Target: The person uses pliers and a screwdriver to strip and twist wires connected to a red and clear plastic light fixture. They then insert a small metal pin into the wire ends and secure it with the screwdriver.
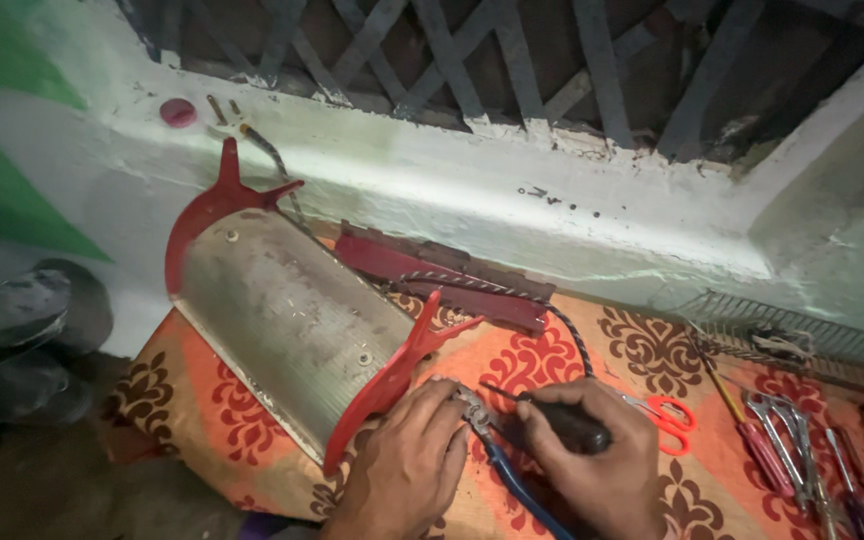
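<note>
A heater body with a curved metal reflector [287, 320] and red end plates [392, 380] lies on an orange patterned cloth [552, 365]. My left hand [407, 460] grips blue-handled pliers [507, 475] whose jaws sit by the near red end plate. Close beside it, my right hand [592, 460] holds a black-handled screwdriver [552, 418], tip pointing left toward the pliers' jaws. A braided cord [552, 310] runs from behind the heater toward my hands.
Red-handled scissors [667, 412], screwdrivers and spanners [782, 450] lie on the cloth to the right. A wire grille [802, 335] rests near the wall. A red strip panel [432, 275] lies behind the heater. A white ledge [452, 170] with a pink cap [178, 112] runs under a window grille.
</note>
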